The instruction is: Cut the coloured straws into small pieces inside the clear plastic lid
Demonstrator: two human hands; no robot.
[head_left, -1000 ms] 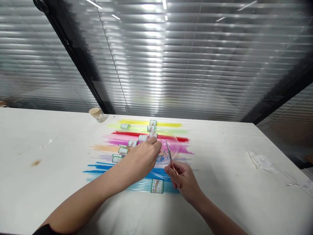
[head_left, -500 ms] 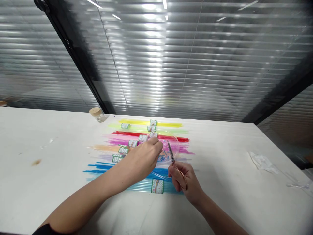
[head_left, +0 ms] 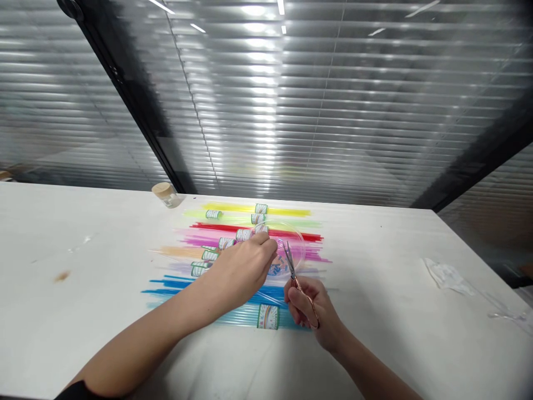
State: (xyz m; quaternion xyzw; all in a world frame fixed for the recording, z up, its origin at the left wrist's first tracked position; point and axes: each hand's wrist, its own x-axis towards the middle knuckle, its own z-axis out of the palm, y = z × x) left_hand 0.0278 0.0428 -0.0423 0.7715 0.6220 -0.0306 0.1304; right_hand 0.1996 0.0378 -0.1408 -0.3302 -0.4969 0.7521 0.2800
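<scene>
My right hand (head_left: 310, 303) is closed round the handles of a pair of scissors (head_left: 290, 260), whose blades are slightly parted and point up over a clear round bowl (head_left: 303, 244). Small cut blue pieces (head_left: 277, 269) lie inside the bowl. My left hand (head_left: 254, 258) is pinched shut at the bowl's left side, left of the blades; what its fingers hold, if anything, is too small or hidden to make out. Beneath both hands lie bundles of thin blue straws (head_left: 170, 283) and light blue straws (head_left: 237, 318), the latter with a printed paper band (head_left: 268, 316).
Beyond them lie bundles of red straws (head_left: 208, 226), yellow straws (head_left: 291, 212) and orange straws (head_left: 175, 251). A jar with a wooden lid (head_left: 164, 193) stands at the table's back edge. A crumpled white tissue (head_left: 447, 276) lies on the right of the white table (head_left: 387, 250).
The scissor blades have parted a little, and my right hand has shifted slightly to the left. My left hand has stayed nearly still.
</scene>
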